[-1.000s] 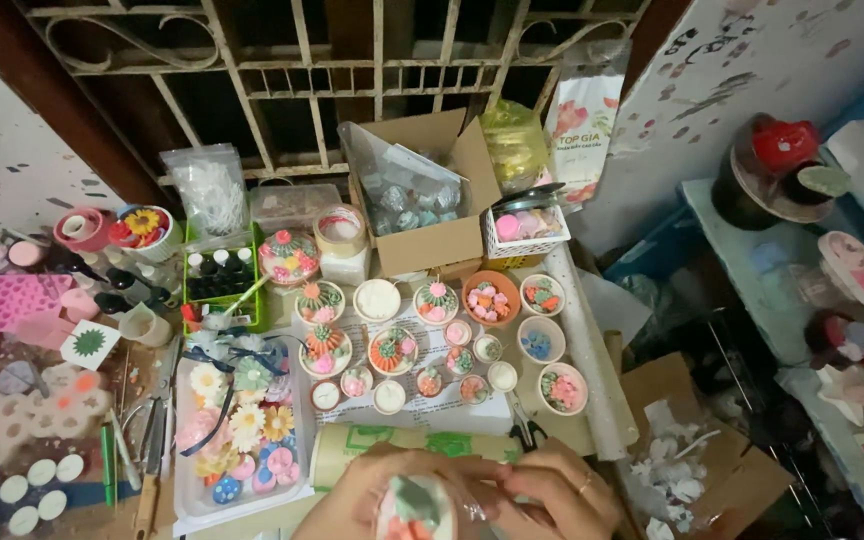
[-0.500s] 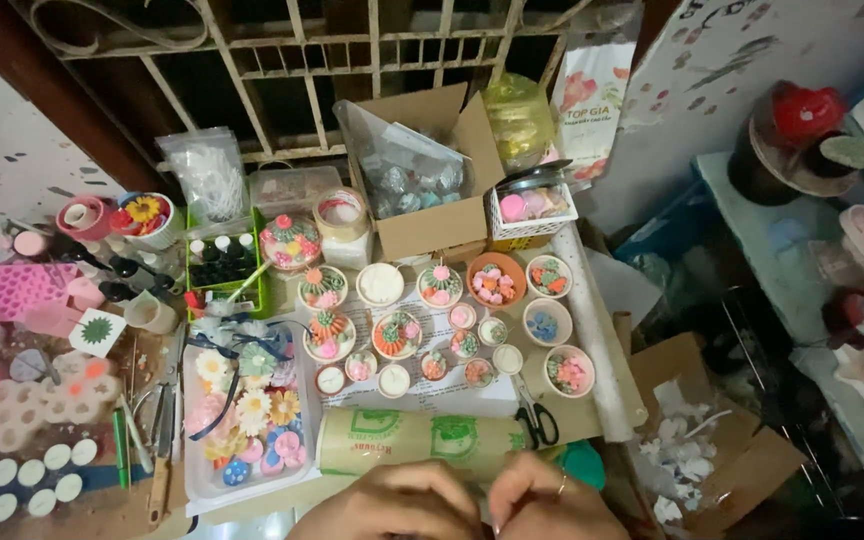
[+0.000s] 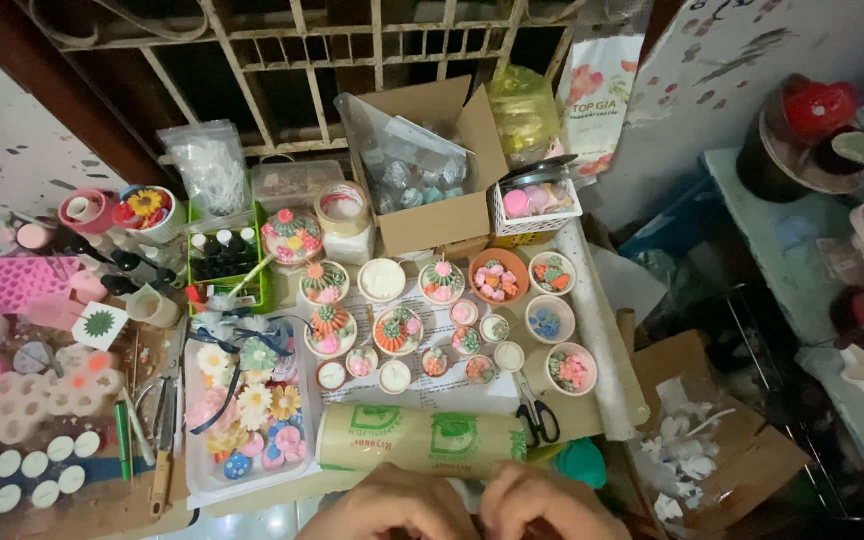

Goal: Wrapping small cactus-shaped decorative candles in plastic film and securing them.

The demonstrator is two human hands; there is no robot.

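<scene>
The left hand (image 3: pixel 387 508) and right hand (image 3: pixel 542 510) are seen pressed together at the bottom edge, knuckles up, fingers curled under. Whether anything is grasped cannot be told; the palms are cut off by the frame. 1 second ago a small white pot with red and green decoration was held between both hands; it is now out of view, likely hidden under them or below the frame. The hands have also dropped lower and closed in, so the work appears to be carried on right at the body, off camera.

Just beyond the hands, a roll of clear film with green printed panels (image 3: pixel 420 440) is laid crosswise, and black-handled scissors (image 3: pixel 535 416) are set at its right end. Behind the roll, a cluster of small round pots with coloured cactus and flower toppings (image 3: pixel 397 330) is spread on white paper. A white tray of pastel moulded flowers (image 3: pixel 247 400) is placed to the left, with white round discs on a dark board (image 3: pixel 12 480) further left. An open brown cardboard box (image 3: pixel 427 170) is stood at the back. The roll lies between the hands and the pots.
</scene>
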